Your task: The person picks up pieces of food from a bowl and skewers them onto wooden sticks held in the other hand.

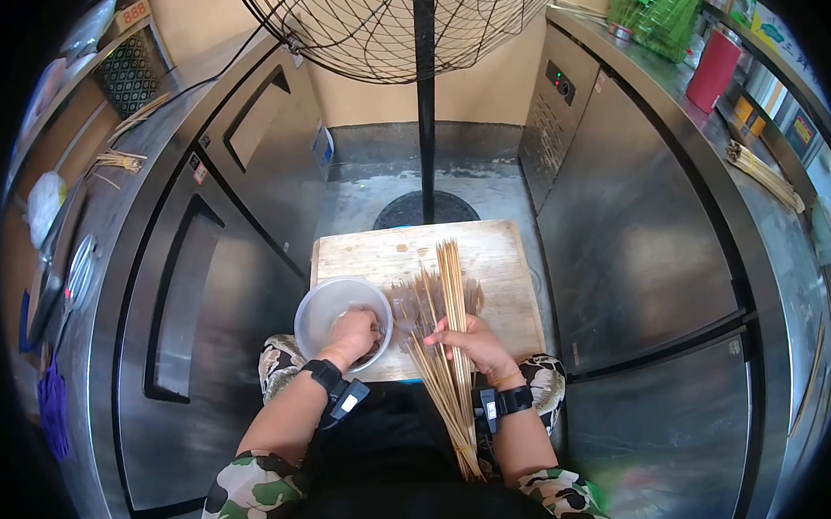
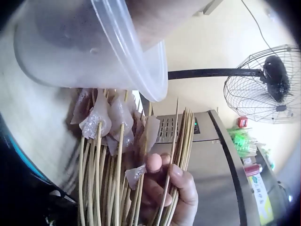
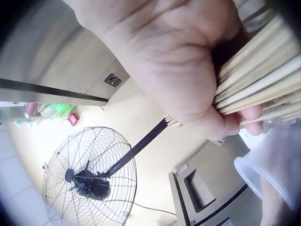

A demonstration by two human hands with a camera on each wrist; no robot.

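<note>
The wooden board (image 1: pixel 502 256) lay out front, the clear bowl (image 1: pixel 312 309) sat at its left edge with the left grip (image 1: pixel 354 335) dipped inside, fingers hidden so no telling what it held, and the right grip (image 1: pixel 473 343) was clamped round the bamboo skewers (image 1: pixel 451 267) over the board.

The head view was bright and evenly lit, with strong fisheye bending and a black vignette at every corner. The steel cabinet fronts (image 1: pixel 644 251) returned soft, dull reflections, not hard glare. In the left wrist view the plastic bowl (image 2: pixel 94 42), close to the lens, was blurred, and the lower left corner fell dark. In the right wrist view the right hand (image 3: pixel 174 61) and its skewers (image 3: pixel 263 84) were soft, while the fan (image 3: pixel 89 179) stood sharp against a pale, washed-out wall (image 3: pixel 155 113).
</note>
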